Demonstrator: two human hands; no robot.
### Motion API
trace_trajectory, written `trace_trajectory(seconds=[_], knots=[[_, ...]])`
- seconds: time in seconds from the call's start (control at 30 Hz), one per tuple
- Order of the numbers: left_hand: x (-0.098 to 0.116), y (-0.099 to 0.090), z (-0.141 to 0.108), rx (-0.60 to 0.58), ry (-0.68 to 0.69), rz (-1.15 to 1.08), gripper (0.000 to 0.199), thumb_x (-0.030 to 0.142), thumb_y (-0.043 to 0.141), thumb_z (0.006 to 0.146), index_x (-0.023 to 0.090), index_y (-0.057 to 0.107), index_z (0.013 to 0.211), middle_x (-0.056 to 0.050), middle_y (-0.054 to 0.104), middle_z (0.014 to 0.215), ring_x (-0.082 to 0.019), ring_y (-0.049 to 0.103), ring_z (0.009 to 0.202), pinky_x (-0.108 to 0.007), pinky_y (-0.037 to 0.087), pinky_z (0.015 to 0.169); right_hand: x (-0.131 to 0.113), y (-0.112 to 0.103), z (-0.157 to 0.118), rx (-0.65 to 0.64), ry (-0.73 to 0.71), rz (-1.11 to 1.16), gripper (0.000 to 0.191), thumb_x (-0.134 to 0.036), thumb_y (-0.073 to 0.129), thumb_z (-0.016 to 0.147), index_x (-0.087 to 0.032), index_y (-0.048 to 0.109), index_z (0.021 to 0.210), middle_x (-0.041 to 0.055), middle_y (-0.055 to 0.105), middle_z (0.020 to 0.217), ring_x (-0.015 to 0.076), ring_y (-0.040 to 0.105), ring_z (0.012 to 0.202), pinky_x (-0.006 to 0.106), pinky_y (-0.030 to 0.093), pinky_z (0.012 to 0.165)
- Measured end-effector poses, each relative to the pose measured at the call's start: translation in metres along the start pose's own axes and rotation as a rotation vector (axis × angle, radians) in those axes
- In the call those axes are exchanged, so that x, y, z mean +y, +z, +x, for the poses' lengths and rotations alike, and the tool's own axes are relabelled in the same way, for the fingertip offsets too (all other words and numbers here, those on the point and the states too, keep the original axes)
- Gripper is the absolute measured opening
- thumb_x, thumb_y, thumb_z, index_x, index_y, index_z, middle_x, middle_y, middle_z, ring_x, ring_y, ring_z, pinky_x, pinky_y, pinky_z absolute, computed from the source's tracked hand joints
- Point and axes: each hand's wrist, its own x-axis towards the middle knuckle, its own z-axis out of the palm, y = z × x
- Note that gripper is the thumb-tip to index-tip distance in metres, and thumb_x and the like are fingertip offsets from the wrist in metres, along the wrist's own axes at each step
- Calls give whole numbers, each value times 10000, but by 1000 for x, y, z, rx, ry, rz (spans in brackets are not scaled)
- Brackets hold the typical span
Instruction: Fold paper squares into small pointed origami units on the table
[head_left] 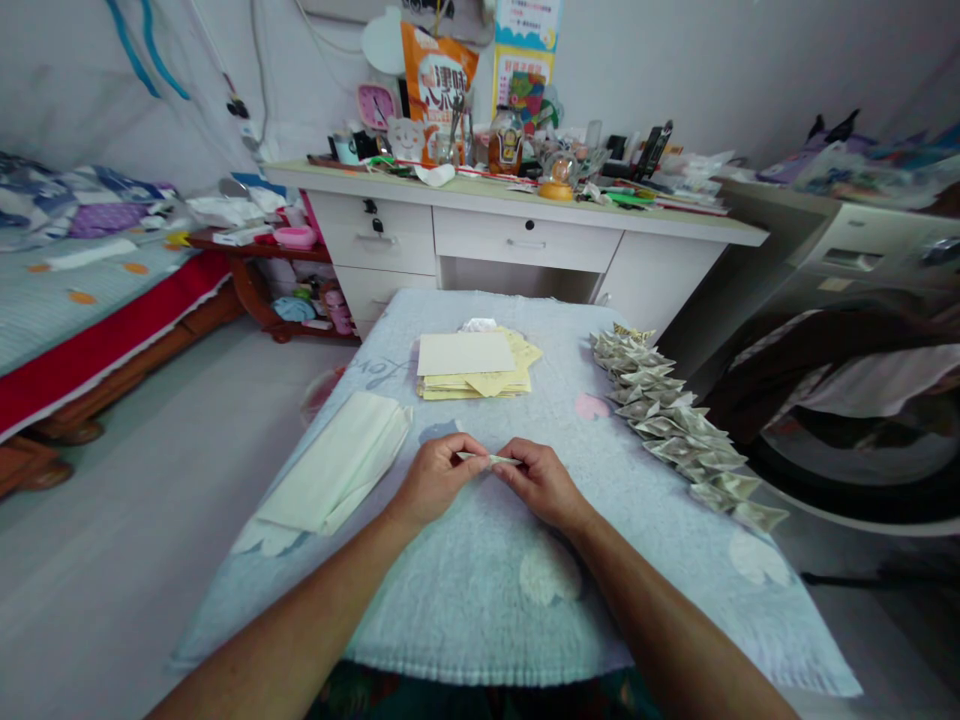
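Watching the head feed from afar, I found the folded strip (493,459), thin and papery, above the middle of the cloth-covered table (480,600); whether it touched the cloth I could not tell. The left hand (444,476) pinched one end and the right hand (541,482) the other, the two sets of fingertips close together, so that much of the strip was hidden. I judged the main risk to lie there: uneven pressure could have skewed a crease, a sideways pull could have torn the narrow paper, and a loosened thumb could have let the folds spring open. Toward the far edge sat a stack of yellow slips (450,388), flat and fanned out at its right, under a smooth, stiff-looking cream sheet (465,354); a stray knuckle, I thought, could have slid that loose pile apart. Along the left edge lay a pale green bundle (330,465), long, flat and lightly wrinkled. Down the right side ran a row of pointed paper pieces (675,425), grey-green and spiky, where a swinging forearm or a tug on the soft, fuzzy cloth might have upset them. Past the far edge stood a hard, flat-fronted white desk (517,240).
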Motion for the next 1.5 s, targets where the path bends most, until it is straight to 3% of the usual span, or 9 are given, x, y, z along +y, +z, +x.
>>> trace_trajectory(seconds=[0.27, 0.43, 0.67, 0.77, 1.0, 1.1, 1.23, 1.33, 1.5], knots=[[-3, 2, 1, -45, -44, -101, 151, 306, 659, 746, 157, 648, 723, 27, 570, 597, -93, 466, 531, -202, 350, 513, -3, -1, 1, 59, -87, -77, 225, -338, 527, 908, -201, 602, 746, 10, 557, 688, 145, 525, 677, 257, 375, 643], [0, 1, 1, -51, -80, -180, 201, 330, 686, 725, 156, 648, 819, 19, 590, 676, -89, 470, 554, -205, 369, 533, -2, -4, 0, 69, -6, -3, 236, -353, 550, 888, -194, 599, 721, -14, 532, 650, 124, 492, 620, 240, 363, 611], [-2, 0, 2, -31, -75, -180, 204, 336, 684, 735, 149, 633, 796, 49, 528, 571, -83, 448, 525, -197, 319, 509, 0, -1, -1, 51, 78, 167, 156, -340, 613, 831, -194, 623, 885, 3, 592, 760, 132, 521, 684, 224, 396, 606], [-4, -1, 2, -31, -62, -144, 210, 339, 677, 746, 152, 635, 833, 43, 546, 588, -88, 456, 520, -200, 325, 505, 1, 0, -1, 55, 134, 252, 152, -338, 593, 843, -187, 614, 846, -3, 580, 726, 126, 513, 661, 227, 397, 603], [0, 0, 0, -14, 24, -80, 161, 292, 675, 737, 176, 677, 848, -23, 665, 816, -158, 594, 752, -243, 457, 682, 2, 1, -1, 34, 142, 303, 153, -327, 582, 850, -185, 624, 811, -7, 572, 713, 121, 498, 651, 241, 387, 621], [0, 1, 0, -22, 10, -45, 136, 279, 663, 747, 172, 687, 827, -28, 668, 813, -156, 592, 741, -238, 454, 663, 3, 1, -1, 40, 157, 405, 163, -344, 619, 825, -195, 603, 889, -10, 567, 738, 116, 493, 642, 236, 385, 609], [-4, 2, 2, 17, -63, -210, 209, 289, 665, 752, 157, 650, 913, -7, 623, 765, -122, 570, 652, -220, 446, 583, 3, 3, 1, 38, 133, 562, 347, -357, 696, 766, -221, 519, 1032, -27, 531, 765, 107, 479, 643, 220, 380, 594], [-3, 2, 2, 2, -110, -315, 265, 310, 668, 753, 145, 623, 955, -5, 604, 770, -124, 585, 658, -226, 464, 576, 2, 5, 2, 9, 113, 619, 323, -365, 712, 759, -209, 500, 947, -27, 519, 765, 104, 481, 669, 219, 382, 616], [1, 3, 0, -57, -112, -284, 231, 294, 683, 735, 143, 598, 887, 2, 596, 750, -113, 566, 627, -228, 459, 570, 3, 5, 4, 41, 143, 669, 293, -405, 697, 776, -192, 503, 833, -25, 534, 732, 112, 496, 678, 239, 387, 651]])
